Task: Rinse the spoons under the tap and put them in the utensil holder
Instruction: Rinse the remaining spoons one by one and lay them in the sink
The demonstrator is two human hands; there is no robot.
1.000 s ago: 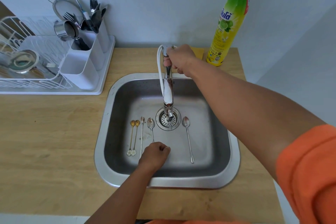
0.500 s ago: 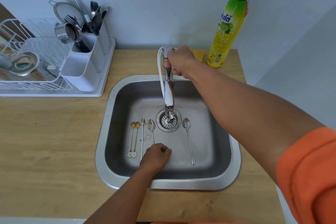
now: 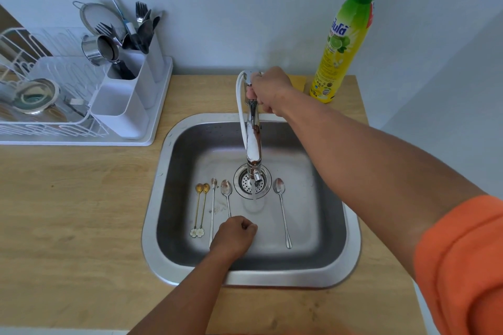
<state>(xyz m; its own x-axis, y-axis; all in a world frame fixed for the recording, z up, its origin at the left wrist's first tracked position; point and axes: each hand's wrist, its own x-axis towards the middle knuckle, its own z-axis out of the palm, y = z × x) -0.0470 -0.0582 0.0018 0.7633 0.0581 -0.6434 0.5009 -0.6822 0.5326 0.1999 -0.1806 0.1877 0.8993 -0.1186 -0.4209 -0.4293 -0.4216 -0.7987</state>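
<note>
Fingers of my right hand (image 3: 268, 90) are wrapped around the tap handle (image 3: 251, 75) at the back of the sink (image 3: 351, 226), and a thin stream appears to run from the spout (image 3: 255, 178) just ahead of my left knuckles. My left hand (image 3: 234, 234) is curled on the handle end of a silver spoon (image 3: 226, 190), its bowl lying beyond my fingers beside the drain (image 3: 251, 181). Left of that hand lie a slim spoon (image 3: 213, 207) and two gold spoons (image 3: 201, 207); right of it, well apart, a long spoon (image 3: 281, 209). I judge rinsing is just starting: next I lift the gripped spoon into the stream. My right arm reaches out straight, left forearm angled in. The utensil holder (image 3: 122, 106) stands far left on the surface (image 3: 68, 212).
</note>
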